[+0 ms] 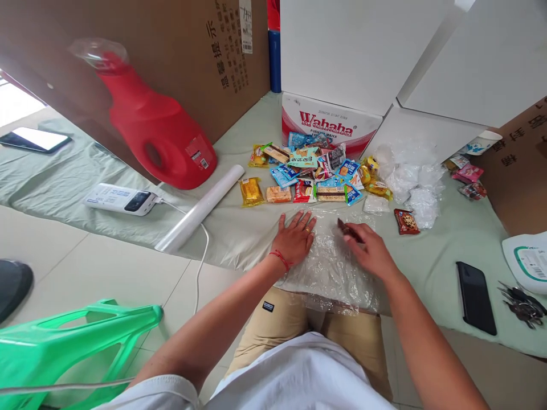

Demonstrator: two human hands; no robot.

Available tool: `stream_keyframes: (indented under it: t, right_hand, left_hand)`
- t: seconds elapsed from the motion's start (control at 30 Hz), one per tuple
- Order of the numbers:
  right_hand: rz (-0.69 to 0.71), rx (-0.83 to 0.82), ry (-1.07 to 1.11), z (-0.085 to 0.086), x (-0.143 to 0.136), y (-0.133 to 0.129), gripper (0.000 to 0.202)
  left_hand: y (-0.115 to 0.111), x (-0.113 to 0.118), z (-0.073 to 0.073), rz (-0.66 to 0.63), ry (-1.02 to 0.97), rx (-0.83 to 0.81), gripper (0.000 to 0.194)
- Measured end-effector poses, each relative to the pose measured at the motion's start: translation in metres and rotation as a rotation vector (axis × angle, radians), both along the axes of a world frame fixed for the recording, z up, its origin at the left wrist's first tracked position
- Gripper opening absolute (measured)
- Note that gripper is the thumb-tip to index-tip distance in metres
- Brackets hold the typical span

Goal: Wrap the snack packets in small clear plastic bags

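Note:
My left hand lies flat with its fingers spread on the left part of a sheet of clear plastic film. In my right hand is a small dark brown packet, pinched above the film's right part. The film is spread on the greenish cloth and hangs over its front edge. Behind my hands lies a pile of wrapped snacks. A brown cookie packet rests to the right of my right hand.
Crumpled clear plastic sits at the right back. A roll of film, a white power bank and a red jug are left. A black phone and keys lie right. A green stool stands lower left.

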State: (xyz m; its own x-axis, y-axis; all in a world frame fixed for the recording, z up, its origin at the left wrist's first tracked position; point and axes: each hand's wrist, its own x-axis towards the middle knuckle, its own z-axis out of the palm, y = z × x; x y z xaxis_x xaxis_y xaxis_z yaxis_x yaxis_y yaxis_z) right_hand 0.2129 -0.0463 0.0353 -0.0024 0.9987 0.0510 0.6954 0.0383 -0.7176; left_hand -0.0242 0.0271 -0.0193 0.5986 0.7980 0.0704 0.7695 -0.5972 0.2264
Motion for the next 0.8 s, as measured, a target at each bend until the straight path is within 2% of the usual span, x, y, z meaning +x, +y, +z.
stream_keyframes:
  t: [0.07,0.13,0.2,0.27,0.33,0.43,0.5,0.6,0.7,0.8]
  right_hand:
    - [-0.167,-0.118,0.27,0.002,0.012,0.002,0.057]
    - [-0.208,-0.263,0.441,0.003,0.017,0.008,0.06]
    - [-0.078,-0.397,0.434,0.002,0.015,0.018,0.058]
    - [0.159,-0.46,0.287,0.0,0.007,0.031,0.054]
    - [0.324,-0.353,0.065,-0.002,-0.002,0.041,0.05]
    - [0.305,-0.03,-0.268,-0.004,-0.013,0.044,0.038]
    - [0.297,0.063,-0.386,-0.006,-0.017,0.037,0.042]
    - [0.357,0.024,-0.487,-0.006,-0.02,0.022,0.051]
    - [0.33,-0.029,-0.556,-0.005,-0.019,0.014,0.049]
    - [0.286,-0.069,-0.525,-0.001,-0.013,0.015,0.046]
  left_hand:
    - [0.0,0.0,-0.001,0.002,0.0,-0.003,0.056]
    - [0.0,0.0,-0.001,0.0,0.0,-0.001,0.056]
    - [0.0,0.0,-0.001,0.001,-0.001,0.005,0.056]
    - [-0.001,0.001,0.0,0.004,0.001,0.008,0.056]
    - [-0.001,0.001,0.0,0.008,0.003,0.006,0.056]
    - [-0.001,0.001,0.001,0.01,0.005,-0.002,0.056]
    - [-0.001,0.001,0.001,0.005,0.003,-0.006,0.055]
    - [-0.001,0.001,0.002,-0.006,-0.001,-0.007,0.056]
    - [-0.001,0.001,0.001,0.001,-0.008,-0.001,0.057]
    - [0.0,0.001,-0.001,0.011,-0.014,0.001,0.056]
